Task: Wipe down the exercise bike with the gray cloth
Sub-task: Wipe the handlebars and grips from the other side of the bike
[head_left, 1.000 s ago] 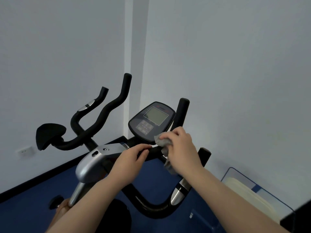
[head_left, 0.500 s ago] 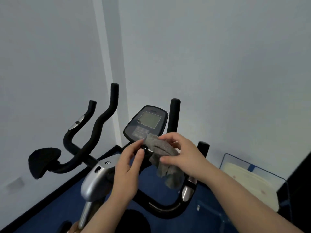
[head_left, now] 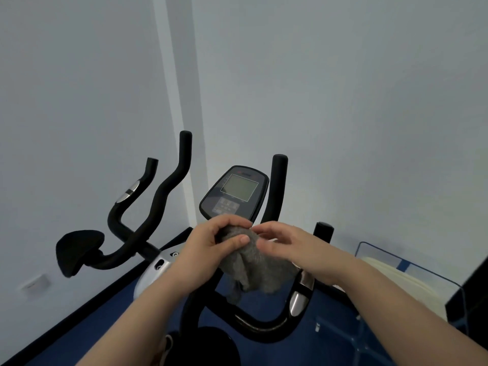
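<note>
Well left of the hands, a black pad (head_left: pixel 79 250) caps the bike's (head_left: pixel 155 268) curved handlebar (head_left: pixel 158 204). The left hand (head_left: pixel 208 249) curls its fingers and thumb round the bunched gray cloth (head_left: pixel 253 270). Just above both hands sits the console (head_left: pixel 235 192). The right hand (head_left: pixel 287 249) touches the cloth's right side, fingers loosely bent; whether it grips is unclear.
</note>
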Tool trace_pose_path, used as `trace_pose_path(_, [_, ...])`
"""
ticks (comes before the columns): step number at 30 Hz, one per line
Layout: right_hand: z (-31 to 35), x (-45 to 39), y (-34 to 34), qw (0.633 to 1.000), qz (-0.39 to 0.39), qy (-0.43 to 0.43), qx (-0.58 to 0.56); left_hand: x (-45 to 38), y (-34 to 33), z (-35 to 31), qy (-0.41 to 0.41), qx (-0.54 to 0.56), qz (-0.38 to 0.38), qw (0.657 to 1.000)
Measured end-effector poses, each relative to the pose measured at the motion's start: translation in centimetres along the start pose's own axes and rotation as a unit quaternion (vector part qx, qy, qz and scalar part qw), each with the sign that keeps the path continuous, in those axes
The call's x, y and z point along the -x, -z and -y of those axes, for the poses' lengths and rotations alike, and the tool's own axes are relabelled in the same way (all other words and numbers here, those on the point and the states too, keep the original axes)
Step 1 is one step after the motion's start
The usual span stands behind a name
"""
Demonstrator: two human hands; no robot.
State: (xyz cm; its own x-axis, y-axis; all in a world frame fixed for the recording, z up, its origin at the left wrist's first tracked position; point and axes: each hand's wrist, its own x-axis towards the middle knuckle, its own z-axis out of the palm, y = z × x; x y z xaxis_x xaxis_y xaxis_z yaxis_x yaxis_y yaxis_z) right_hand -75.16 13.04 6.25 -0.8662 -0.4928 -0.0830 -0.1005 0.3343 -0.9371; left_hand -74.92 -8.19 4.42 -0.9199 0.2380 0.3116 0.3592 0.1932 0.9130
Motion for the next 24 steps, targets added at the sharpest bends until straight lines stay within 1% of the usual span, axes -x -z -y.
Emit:
trace_pose_path(2, [0.5,-0.2,0.3,0.999,-0.018,0.019,0.031,-0.5,0.2,-0.5,-0.010,-0.015,0.004,1.000])
trace_pose_path(4, [1.1,-0.4,0.9,0.994,-0.058,0.047,0.083,-0.9,0.3,-1.0,-0.014,-0.035,-0.005,0.999])
trace_pose_path(8, [1.8,-0.7,2.5,0.963,-0.163,0.065,0.203,-1.5,0.3,-1.7,0.015,-0.075,-0.019,0.997])
trace_pose_path(11, [1.9,-0.8,3.2,0.944,-0.227,0.054,0.234,-1.7,0.0,-1.8,0.033,-0.083,-0.021,0.996])
trace_pose_path(13, [1.7,-0.9,3.3,0.947,-0.240,0.018,0.213,-1.8,-0.7,-1.8,0.047,-0.060,-0.044,0.996])
trace_pose_path(15, [1.3,-1.0,3.1,0.951,-0.247,-0.016,0.186,-1.9,-1.8,-1.6,0.053,-0.040,-0.084,0.994])
trace_pose_path(16, [1.1,-1.1,2.9,0.955,-0.251,-0.027,0.157,-1.9,-2.4,-1.5,0.049,-0.041,-0.096,0.993])
trace_pose_path(17, [1.1,-1.1,2.6,0.961,-0.252,-0.039,0.104,-1.8,-3.1,-1.3,0.042,-0.045,-0.096,0.993])
trace_pose_path(19, [1.3,-1.1,2.1,0.971,-0.225,-0.062,-0.061,-1.3,-4.6,-1.0,0.026,-0.058,-0.062,0.996])
trace_pose_path(20, [1.7,-0.9,1.9,0.967,-0.207,-0.072,-0.129,-0.9,-5.3,-0.8,0.018,-0.068,-0.042,0.997])
trace_pose_path(21, [1.9,-0.8,1.9,0.964,-0.195,-0.077,-0.164,-0.5,-5.8,-0.6,0.008,-0.083,-0.025,0.996])
trace_pose_path(22, [1.9,-0.7,2.0,0.964,-0.189,-0.076,-0.172,-0.1,-6.1,-0.5,-0.004,-0.095,-0.006,0.995])
trace_pose_path(24, [1.7,-0.5,2.3,0.969,-0.188,-0.066,-0.143,0.4,-6.2,-0.6,-0.015,-0.096,0.043,0.994])
